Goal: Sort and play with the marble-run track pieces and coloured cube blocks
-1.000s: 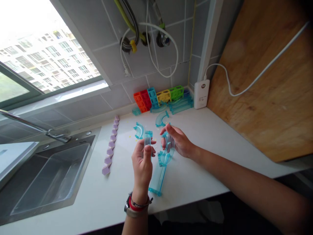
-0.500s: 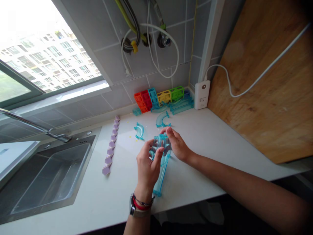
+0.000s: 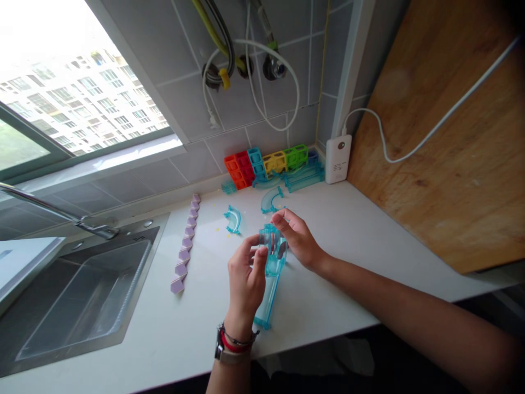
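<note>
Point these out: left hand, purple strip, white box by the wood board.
Left hand (image 3: 246, 278): head view, middle of the hand.
Purple strip (image 3: 187, 241): head view, a tile about midway along.
White box (image 3: 337, 160): head view, middle of its front face.

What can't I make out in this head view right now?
Head view throughout:
Whether the held blue pieces are joined: left hand and right hand partly cover them.
Lettering on the white box: too small.
End of the tap spout: cut off by left edge.
Far end of the box's white cable: lost at right edge.
</note>
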Demonstrator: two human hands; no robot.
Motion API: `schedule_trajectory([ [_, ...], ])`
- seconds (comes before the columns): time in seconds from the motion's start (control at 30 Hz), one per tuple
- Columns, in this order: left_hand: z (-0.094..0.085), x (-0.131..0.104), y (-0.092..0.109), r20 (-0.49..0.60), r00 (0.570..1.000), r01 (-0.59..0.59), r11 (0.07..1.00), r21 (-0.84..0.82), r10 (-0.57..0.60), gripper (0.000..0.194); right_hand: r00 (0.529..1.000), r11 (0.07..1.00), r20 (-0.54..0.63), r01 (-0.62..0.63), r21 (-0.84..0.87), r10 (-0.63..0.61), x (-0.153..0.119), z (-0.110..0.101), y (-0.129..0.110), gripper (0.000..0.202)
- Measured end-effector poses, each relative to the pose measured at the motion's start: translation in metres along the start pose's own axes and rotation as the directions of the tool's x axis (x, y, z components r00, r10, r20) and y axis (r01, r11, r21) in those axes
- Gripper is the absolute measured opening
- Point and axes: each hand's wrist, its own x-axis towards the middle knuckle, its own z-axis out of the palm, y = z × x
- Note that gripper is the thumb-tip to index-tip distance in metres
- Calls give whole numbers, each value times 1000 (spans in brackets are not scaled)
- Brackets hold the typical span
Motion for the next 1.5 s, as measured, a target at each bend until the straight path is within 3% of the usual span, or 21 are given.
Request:
schedule_trajectory([
  [0.1, 0, -1, 0, 89, 995, 62, 985, -161, -48, 55, 999, 1000, -46, 22, -20, -23, 3, -4, -3, 48],
  [0.2, -1, 0, 1, 144, 987, 97, 974, -205, -68, 51, 998, 1000, -67, 13, -21, -15, 4, -6, -5, 50],
  [0.53, -3, 2, 0, 172, 977, 175, 934, -310, -126, 51, 992, 997, -114, -43, 64, 50, 7, -6, -8, 51],
  [0.73, -3, 3, -4, 171, 974, 213, 864, -457, -150, 59, 974, 961, -184, -80, 264, 132, 15, -10, -10, 57],
  [0.83, -4, 4, -4, 211, 962, 261, 812, -522, -174, 48, 964, 923, -209, -73, 378, 162, 20, -14, -13, 60],
  [1.1, -8, 7, 3, 263, 933, 349, 793, -500, -244, 45, 967, 866, -67, -189, 464, 247, 20, -14, -11, 61],
  [1.27, -11, 6, 0, 319, 927, 333, 824, -458, -197, 38, 957, 856, -4, -258, 449, 290, 19, -15, -6, 65],
  [1.5, -11, 5, -1, 288, 942, 295, 837, -462, -173, 34, 937, 799, 71, -331, 503, 343, 19, -16, -6, 69],
])
